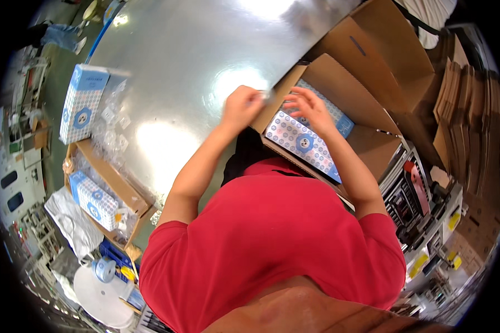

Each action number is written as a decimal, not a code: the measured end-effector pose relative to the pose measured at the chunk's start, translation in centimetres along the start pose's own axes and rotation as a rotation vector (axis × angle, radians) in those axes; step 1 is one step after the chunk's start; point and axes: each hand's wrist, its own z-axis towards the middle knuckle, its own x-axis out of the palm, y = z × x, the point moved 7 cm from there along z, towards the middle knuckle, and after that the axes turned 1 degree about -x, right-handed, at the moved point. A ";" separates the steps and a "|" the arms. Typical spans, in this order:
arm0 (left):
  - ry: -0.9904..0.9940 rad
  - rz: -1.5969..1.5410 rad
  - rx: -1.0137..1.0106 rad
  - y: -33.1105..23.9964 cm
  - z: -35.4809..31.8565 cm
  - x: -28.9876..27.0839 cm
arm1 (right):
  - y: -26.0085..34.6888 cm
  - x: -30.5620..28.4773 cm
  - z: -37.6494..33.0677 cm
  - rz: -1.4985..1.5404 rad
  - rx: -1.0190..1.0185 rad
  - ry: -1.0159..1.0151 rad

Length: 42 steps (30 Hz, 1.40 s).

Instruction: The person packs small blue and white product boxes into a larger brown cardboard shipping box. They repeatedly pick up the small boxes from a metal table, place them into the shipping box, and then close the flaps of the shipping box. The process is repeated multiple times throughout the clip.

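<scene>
An open brown cardboard carton [366, 105] stands at the right edge of a shiny metal table [189, 61]. Blue-and-white patterned boxes [303, 141] lie packed inside it. My left hand [241, 105] grips the carton's near-left flap, fingers curled over its edge. Just to the right, my right hand [308, 108] hovers with fingers spread over the patterned boxes, touching or nearly touching the top one. My red shirt fills the lower middle of the view.
Another patterned box [82, 102] stands on the table's left side beside clear plastic wrap. A lower carton [108, 191] at the left holds one more such box. Flattened cardboard sheets [472, 127] stack at the right, next to a black machine [416, 205].
</scene>
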 end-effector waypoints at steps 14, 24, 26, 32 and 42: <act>0.251 -0.115 -0.369 5.0 -4.2 1.7 | -23.2 -19.7 4.1 -0.520 0.386 -0.643; -0.001 -0.079 -0.307 10.0 -5.3 -1.8 | -21.3 -16.3 -2.3 -0.834 0.467 0.125; -0.078 -0.017 -0.200 10.0 -3.4 -2.5 | -17.5 -12.1 -3.2 -0.615 0.399 0.248; -0.111 0.310 -0.115 10.7 4.2 -3.4 | -8.2 -6.5 -6.8 -1.159 0.045 0.052; 0.194 0.755 0.047 11.5 16.2 -1.9 | -9.7 -7.2 -6.1 -1.297 0.166 -0.037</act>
